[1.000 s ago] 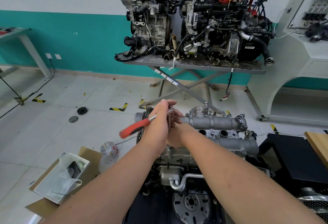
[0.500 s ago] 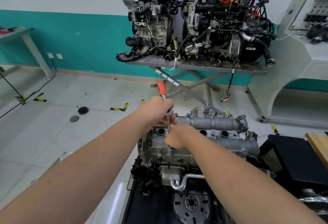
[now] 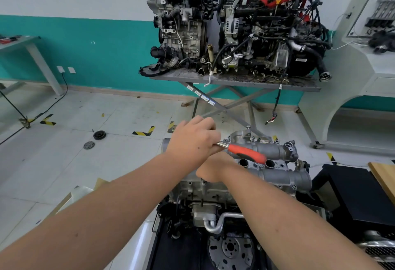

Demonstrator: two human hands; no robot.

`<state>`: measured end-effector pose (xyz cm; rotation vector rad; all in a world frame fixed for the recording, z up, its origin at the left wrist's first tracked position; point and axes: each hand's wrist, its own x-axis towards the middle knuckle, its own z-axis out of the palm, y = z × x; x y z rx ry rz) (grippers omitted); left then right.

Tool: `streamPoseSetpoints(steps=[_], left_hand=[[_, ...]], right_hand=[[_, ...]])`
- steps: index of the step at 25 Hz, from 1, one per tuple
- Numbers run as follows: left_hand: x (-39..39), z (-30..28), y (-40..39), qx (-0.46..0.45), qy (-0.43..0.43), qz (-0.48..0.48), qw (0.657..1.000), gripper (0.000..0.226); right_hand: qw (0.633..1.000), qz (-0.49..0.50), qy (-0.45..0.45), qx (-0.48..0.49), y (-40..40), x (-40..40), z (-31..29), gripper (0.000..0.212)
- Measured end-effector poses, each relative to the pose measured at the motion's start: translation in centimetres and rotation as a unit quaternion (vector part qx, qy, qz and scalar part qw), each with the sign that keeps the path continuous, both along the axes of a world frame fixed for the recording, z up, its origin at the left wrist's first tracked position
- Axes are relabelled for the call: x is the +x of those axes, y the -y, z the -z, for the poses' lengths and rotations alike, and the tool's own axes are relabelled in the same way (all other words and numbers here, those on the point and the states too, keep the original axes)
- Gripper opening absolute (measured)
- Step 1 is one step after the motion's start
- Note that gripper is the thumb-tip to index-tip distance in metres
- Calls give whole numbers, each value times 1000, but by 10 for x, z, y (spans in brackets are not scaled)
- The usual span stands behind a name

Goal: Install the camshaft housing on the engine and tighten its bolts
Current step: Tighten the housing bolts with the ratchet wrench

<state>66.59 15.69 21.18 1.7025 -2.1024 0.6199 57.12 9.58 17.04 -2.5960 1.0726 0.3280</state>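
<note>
While the left hand (image 3: 193, 141) wraps the head end of the ratchet (image 3: 241, 152), its orange handle sticks out to the right across the camshaft housing (image 3: 275, 152). Just below that grip the right hand (image 3: 210, 168) sits curled, apparently steadying the extension, though what it holds is hidden. The housing is seated on top of the engine (image 3: 205, 197), directly under both hands. To do this well, I would keep the socket square on the bolt, press down at the head, and swing in short even strokes, tightening bolts in a crossing sequence.
</note>
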Motion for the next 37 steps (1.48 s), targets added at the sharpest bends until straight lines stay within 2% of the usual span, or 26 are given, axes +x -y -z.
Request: streamPoseSetpoints(steps=[2,3,4,5,6,7,8,9,10,11,13,14,16,18,21,22,23,25,27,31,33,35,37], left_hand=[[1,12,-2,-102,-55,19,993,46],[-1,18,-2,-125,-81,14,989,49],[-4,23,-2,-137,-113,6,984,52],[-7,27,-2,-142,-164,2,976,55],[-11,30,-2,-137,-233,8,963,58],[-15,33,-3,-124,-316,22,940,57],[-21,35,-4,-108,-401,38,909,53],[-27,37,-5,-94,-480,47,871,46],[-32,38,-5,-83,-556,46,826,40],[-36,36,-5,-78,-631,37,771,36],[-40,31,-4,-59,-743,27,666,33],[-39,29,-4,-41,-776,29,629,34],[-35,27,-5,3,-822,40,568,41],[-29,25,-6,41,-855,42,516,45],[-19,16,-4,93,-884,5,459,35],[-16,11,-2,106,-884,-22,456,32],[-12,7,1,121,-872,-50,471,31],[-7,-2,4,170,-824,-81,534,33],[-2,-8,4,232,-769,-73,591,36],[12,-20,3,294,-673,-59,676,35],[15,-31,7,327,-568,-60,753,30],[10,-40,12,348,-426,-61,833,27],[2,-39,13,331,-261,-57,905,32]], right_hand=[[991,115,8,-63,-12,19,7,18],[990,138,31,-10,-11,17,9,24],[966,226,81,-91,-9,25,16,27],[956,259,125,-61,-7,28,12,27],[965,197,172,32,-5,14,13,26],[968,195,125,94,-7,1,9,26],[994,72,72,28,1,-6,8,29],[999,-17,47,19,0,-3,3,30],[998,-37,-2,42,-1,-9,2,30],[997,-63,-41,-2,2,-8,2,31],[996,-78,-45,-12,-1,2,2,27],[995,-83,-58,-14,-2,4,3,21],[997,-49,-58,3,2,1,6,16],[998,-37,-50,5,5,1,4,19],[998,-29,-50,15,3,2,3,20],[999,-13,-43,27,3,1,1,17],[998,3,-43,36,3,0,-2,14],[998,19,-37,51,1,-2,-4,8],[997,26,-34,57,0,-3,-5,10],[997,32,-21,71,1,-3,-4,14],[996,48,-26,77,1,-3,-3,16],[995,48,-37,76,1,-3,-5,20],[996,42,-29,77,1,-3,-4,18]])
